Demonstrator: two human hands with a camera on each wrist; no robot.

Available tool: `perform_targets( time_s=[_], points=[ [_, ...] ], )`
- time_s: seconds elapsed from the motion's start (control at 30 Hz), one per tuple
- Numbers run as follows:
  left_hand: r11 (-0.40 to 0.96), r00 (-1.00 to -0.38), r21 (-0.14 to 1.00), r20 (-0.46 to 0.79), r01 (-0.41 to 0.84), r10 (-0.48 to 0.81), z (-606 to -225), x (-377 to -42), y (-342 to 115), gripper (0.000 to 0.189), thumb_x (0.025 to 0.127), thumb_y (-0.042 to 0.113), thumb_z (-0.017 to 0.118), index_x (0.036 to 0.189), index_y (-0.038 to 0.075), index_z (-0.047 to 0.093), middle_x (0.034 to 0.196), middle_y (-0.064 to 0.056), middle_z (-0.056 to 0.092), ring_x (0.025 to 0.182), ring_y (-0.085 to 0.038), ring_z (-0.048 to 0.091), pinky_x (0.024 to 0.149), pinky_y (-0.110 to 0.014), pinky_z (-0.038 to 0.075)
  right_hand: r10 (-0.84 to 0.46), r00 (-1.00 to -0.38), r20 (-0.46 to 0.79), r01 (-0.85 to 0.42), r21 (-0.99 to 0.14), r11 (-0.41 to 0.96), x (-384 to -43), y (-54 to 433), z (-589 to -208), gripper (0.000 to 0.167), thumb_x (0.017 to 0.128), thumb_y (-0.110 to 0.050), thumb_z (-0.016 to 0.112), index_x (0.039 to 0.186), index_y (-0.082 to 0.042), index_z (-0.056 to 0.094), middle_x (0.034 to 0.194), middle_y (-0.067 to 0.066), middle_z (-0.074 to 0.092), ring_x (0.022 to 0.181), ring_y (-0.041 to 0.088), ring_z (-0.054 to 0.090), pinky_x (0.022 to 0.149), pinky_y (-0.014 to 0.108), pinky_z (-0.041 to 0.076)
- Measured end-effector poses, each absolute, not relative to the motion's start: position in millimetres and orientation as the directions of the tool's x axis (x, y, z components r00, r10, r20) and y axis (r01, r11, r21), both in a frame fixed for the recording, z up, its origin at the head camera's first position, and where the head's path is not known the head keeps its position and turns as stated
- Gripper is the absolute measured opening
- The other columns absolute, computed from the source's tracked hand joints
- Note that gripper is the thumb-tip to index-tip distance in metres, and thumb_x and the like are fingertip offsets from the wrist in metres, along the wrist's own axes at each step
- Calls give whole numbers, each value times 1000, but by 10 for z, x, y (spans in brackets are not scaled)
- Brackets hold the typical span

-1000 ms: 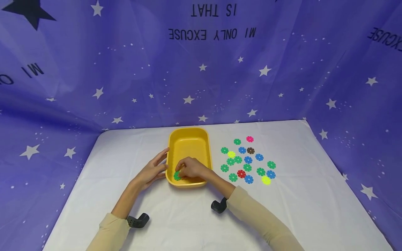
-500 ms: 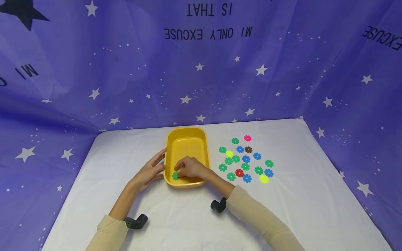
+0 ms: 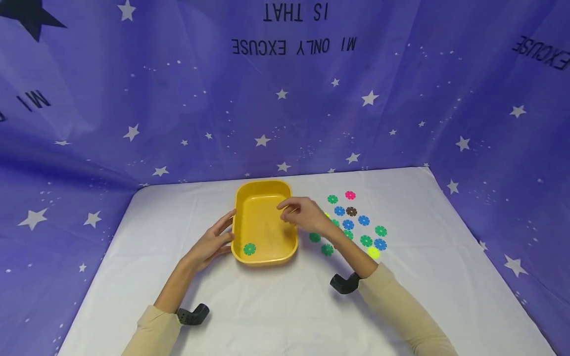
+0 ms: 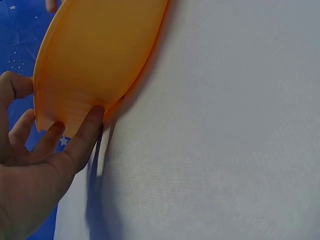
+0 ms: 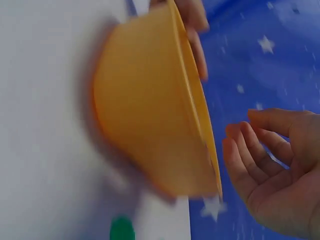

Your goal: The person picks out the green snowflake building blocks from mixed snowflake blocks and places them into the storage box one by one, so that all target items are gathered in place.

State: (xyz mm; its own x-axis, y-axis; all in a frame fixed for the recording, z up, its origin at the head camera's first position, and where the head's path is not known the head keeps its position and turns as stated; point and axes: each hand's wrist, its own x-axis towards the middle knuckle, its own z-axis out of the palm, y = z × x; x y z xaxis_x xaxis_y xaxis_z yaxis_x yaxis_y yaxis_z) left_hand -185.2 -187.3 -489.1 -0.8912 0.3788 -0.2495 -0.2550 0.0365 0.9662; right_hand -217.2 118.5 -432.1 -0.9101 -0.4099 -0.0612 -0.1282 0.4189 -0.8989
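A yellow plastic tray (image 3: pixel 263 220) stands on the white cloth, with one green snowflake disc (image 3: pixel 249 248) lying flat in its near left corner. My left hand (image 3: pixel 213 246) rests with extended fingertips against the tray's outer left wall; in the left wrist view its fingers (image 4: pixel 89 132) touch that wall. Above the tray's right rim is my right hand (image 3: pixel 307 213), its fingers loosely bent and holding nothing. The right wrist view shows this hand (image 5: pixel 277 165) apart from the tray wall. Several discs on the cloth are partly hidden behind the right hand and forearm.
Several snowflake discs lie spread right of the tray, among them a pink one (image 3: pixel 350 195), a brown one (image 3: pixel 351 211), a blue one (image 3: pixel 380 244) and a yellow one (image 3: pixel 373 252). A purple star-printed curtain (image 3: pixel 213 99) hangs behind and beside the table.
My right hand has let go of the green disc, leaving it in the tray, and has moved up and right to above the right rim. The left hand keeps its place on the tray.
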Motion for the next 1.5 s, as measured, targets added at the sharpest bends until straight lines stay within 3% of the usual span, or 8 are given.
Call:
perform_targets(
  time_s=[0.27, 0.53, 0.8, 1.03, 1.27, 1.4, 1.5],
  points=[
    [50, -892, 967, -249, -249, 378, -4884, -1854, -1916, 78, 96, 2, 52, 162, 23, 16, 166, -12, 7, 132, -44, 44, 96, -42, 52, -199, -980, -9, -76, -907, 415, -2414, 1881, -4523, 26, 96, -12, 67, 120, -1, 69, 109, 11, 69, 101, 35, 65, 84, 38, 59],
    [59, -890, 967, -252, -249, 380, -4873, -1869, -1906, 77, 96, 5, 54, 162, 25, 18, 166, -11, 8, 133, -43, 43, 98, -44, 51, -63, -998, -24, -9, -883, 470, -2623, 2305, -4816, 34, 95, -12, 67, 127, 1, 65, 125, 17, 64, 111, 33, 60, 90, 45, 54],
    [52, -891, 966, -253, -252, 376, -4864, -1866, -1904, 77, 96, 5, 55, 161, 25, 20, 166, -10, 10, 131, -40, 45, 96, -42, 52, -16, -999, -35, 18, -801, 599, -2752, 2373, -5010, 36, 92, -14, 69, 126, -1, 66, 126, 20, 64, 120, 36, 55, 101, 50, 46],
    [44, -890, 970, -238, -240, 390, -4887, -1871, -1900, 76, 97, 3, 53, 162, 24, 18, 166, -11, 8, 131, -41, 45, 95, -40, 53, 1, -999, -34, 26, -739, 673, -2822, 2365, -5053, 40, 92, -14, 69, 130, 0, 64, 125, 20, 64, 117, 35, 56, 103, 50, 43],
    [31, -889, 967, -243, -252, 389, -4882, -1866, -1887, 76, 97, 2, 52, 162, 25, 18, 166, -10, 8, 130, -41, 46, 96, -41, 53, 64, -994, -93, 112, -717, 688, -2837, 2372, -5058, 40, 94, -15, 68, 131, -1, 63, 126, 20, 62, 118, 35, 55, 104, 48, 44],
    [29, -889, 968, -242, -251, 390, -4880, -1858, -1888, 76, 97, 2, 52, 162, 24, 18, 166, -11, 8, 130, -41, 47, 96, -42, 52, 76, -991, -113, 134, -724, 677, -2840, 2377, -5044, 39, 93, -14, 68, 130, 0, 62, 125, 21, 60, 115, 35, 55, 101, 47, 46],
    [32, -888, 968, -243, -250, 391, -4884, -1855, -1890, 76, 97, 2, 52, 162, 24, 18, 166, -11, 8, 130, -42, 46, 97, -42, 52, 73, -991, -111, 132, -743, 656, -2836, 2382, -5031, 36, 93, -12, 68, 127, -1, 61, 118, 20, 61, 103, 33, 57, 89, 44, 51]
  ],
)
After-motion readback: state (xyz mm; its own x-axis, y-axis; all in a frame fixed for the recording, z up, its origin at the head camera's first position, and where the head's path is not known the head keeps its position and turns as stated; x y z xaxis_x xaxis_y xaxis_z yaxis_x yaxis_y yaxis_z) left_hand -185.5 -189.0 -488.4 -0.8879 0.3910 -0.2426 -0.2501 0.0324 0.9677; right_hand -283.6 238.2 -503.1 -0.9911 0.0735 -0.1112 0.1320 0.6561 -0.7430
